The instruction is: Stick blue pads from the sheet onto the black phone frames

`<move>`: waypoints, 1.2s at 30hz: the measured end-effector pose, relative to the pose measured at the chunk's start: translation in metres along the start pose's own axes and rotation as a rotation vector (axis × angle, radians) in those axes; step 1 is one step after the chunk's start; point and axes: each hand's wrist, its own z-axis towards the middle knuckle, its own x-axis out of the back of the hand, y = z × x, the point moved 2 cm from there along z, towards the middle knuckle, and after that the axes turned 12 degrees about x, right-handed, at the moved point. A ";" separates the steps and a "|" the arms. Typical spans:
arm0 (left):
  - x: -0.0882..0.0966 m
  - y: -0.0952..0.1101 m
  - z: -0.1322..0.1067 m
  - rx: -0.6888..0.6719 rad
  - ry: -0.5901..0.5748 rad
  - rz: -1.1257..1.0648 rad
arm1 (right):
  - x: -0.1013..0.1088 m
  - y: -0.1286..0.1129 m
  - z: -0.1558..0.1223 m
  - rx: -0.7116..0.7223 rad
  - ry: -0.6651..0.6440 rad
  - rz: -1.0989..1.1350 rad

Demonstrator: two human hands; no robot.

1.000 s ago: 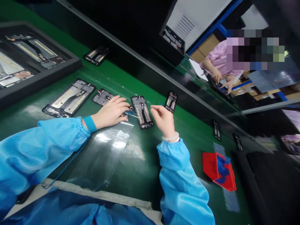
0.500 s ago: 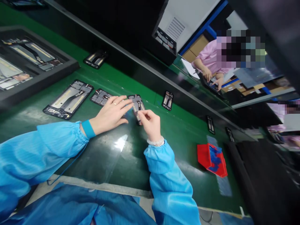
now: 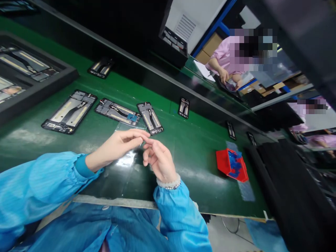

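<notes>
Fingertips of left hand (image 3: 119, 146) and right hand (image 3: 159, 161) meet, grasp unclear; red bin (image 3: 222, 161) holds blue scraps (image 3: 235, 164).

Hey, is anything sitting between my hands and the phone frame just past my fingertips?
Nothing visible. Between your left hand, right hand and the phone frame lies only bare green belt, with flat clear film under the hands.

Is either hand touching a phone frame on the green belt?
No, the left hand and right hand meet at the fingertips, short of the closest phone frame.
</notes>
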 end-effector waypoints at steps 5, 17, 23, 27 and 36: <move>-0.008 -0.004 -0.004 0.256 -0.431 -0.506 | -0.009 0.012 -0.003 -0.128 -0.057 0.056; -0.011 -0.014 -0.004 0.237 -0.427 -0.388 | -0.013 0.017 -0.005 -0.174 -0.010 0.022; -0.010 -0.023 0.001 0.226 -0.108 -0.300 | -0.007 0.015 -0.004 -0.051 0.234 0.031; -0.012 -0.022 0.001 0.239 -0.042 -0.256 | -0.009 0.015 -0.004 -0.045 0.284 0.028; -0.010 -0.016 -0.001 0.254 0.062 -0.227 | -0.019 0.018 -0.011 0.073 0.311 -0.165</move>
